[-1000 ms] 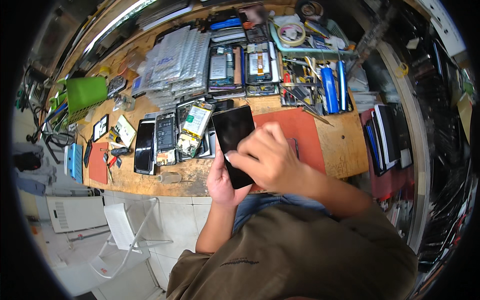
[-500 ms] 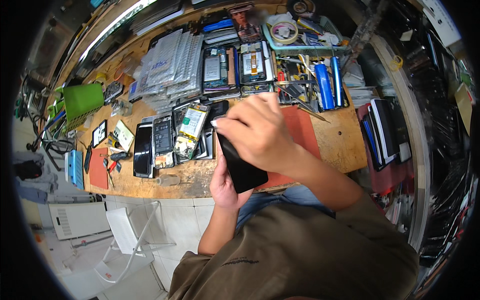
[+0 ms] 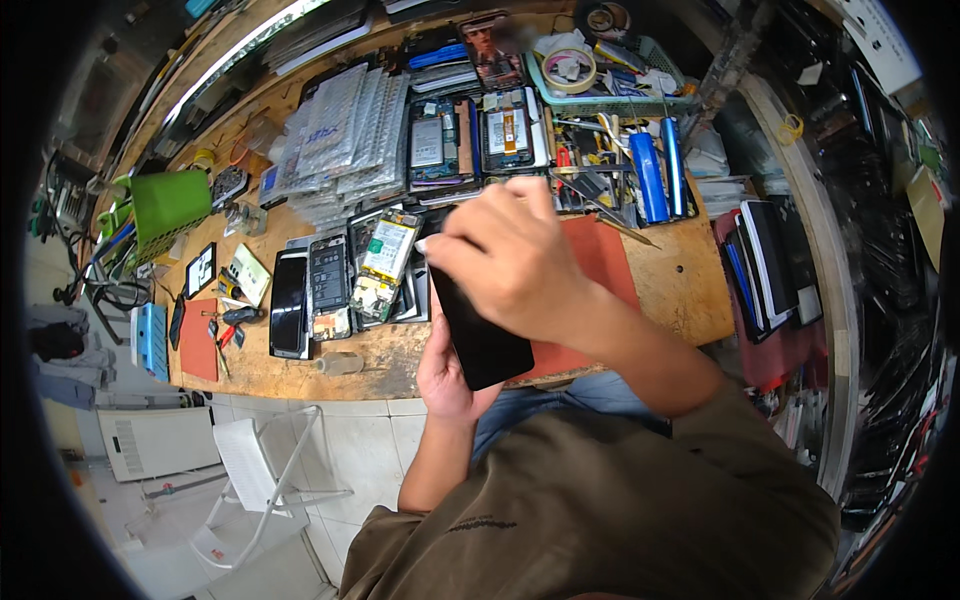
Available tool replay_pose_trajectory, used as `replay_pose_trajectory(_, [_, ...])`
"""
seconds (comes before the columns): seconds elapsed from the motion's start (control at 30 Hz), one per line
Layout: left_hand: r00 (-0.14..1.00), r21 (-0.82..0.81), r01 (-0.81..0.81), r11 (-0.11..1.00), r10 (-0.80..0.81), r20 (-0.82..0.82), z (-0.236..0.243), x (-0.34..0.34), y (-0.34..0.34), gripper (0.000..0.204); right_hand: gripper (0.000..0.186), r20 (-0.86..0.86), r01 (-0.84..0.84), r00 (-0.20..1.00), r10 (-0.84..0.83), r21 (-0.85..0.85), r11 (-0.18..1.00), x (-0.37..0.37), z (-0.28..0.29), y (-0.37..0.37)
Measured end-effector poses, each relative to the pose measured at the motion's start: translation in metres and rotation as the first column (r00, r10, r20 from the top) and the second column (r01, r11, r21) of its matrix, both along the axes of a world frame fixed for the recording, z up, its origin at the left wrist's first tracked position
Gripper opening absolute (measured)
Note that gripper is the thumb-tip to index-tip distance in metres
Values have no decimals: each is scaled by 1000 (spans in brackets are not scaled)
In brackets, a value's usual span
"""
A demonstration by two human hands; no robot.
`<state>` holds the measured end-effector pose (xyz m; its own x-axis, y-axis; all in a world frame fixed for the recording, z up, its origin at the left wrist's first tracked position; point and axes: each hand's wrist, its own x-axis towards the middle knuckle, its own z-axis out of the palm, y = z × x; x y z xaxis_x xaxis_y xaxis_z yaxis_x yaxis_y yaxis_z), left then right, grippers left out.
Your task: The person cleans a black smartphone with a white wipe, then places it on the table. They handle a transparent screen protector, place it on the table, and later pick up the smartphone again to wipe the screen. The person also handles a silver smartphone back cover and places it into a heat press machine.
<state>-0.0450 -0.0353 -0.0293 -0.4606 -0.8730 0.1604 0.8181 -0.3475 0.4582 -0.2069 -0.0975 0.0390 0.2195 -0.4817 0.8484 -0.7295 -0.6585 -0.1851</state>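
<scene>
A black, glossy phone or phone screen (image 3: 485, 345) is tilted above the front edge of the bench. My left hand (image 3: 448, 385) grips its lower left part, thumb along the edge and palm beneath. Over its upper end, my right hand (image 3: 518, 262) is closed, fingers curled in. A small white bit shows by the right thumb tip; whether it is a held thing or the nail I cannot tell. To the left lie an opened phone with a yellow-edged battery (image 3: 388, 248), another with a dark battery (image 3: 328, 280), and a black phone (image 3: 289, 300).
An orange-red mat (image 3: 605, 265) lies beneath my right forearm. Farther back are bubble-wrap sleeves (image 3: 340, 130), opened phones (image 3: 508, 130), tools beside a blue cylinder (image 3: 648, 175), and a teal basket (image 3: 610, 100). A green basket (image 3: 170, 205) stands at left, a folding chair (image 3: 245, 465) below.
My right hand has shifted slightly left and up over the screen's top end. The screen has moved slightly left with my left hand, which keeps its grip.
</scene>
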Motion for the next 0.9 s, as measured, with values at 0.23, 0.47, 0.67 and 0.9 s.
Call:
replay_pose_trajectory(0.23, [999, 74, -52, 996, 52, -2, 14, 11, -6, 62, 9, 92, 65, 993, -77, 126, 990, -62, -8, 0])
replay_pose_trajectory(0.47, [990, 24, 40, 999, -37, -133, 8, 2, -10, 61, 17, 135, -159, 980, 147, 78, 984, -48, 9, -7])
replay_pose_trajectory(0.67, [990, 39, 2, 999, 3, -140, 6, 6, -8, 61, 15, -67, -68, 995, 75, 98, 993, -42, 8, -12])
replay_pose_trajectory(0.9, [986, -26, 52, 998, -55, -159, 6, 8, -15, 60, 16, -20, -110, 994, 111, 70, 992, -38, 4, -15])
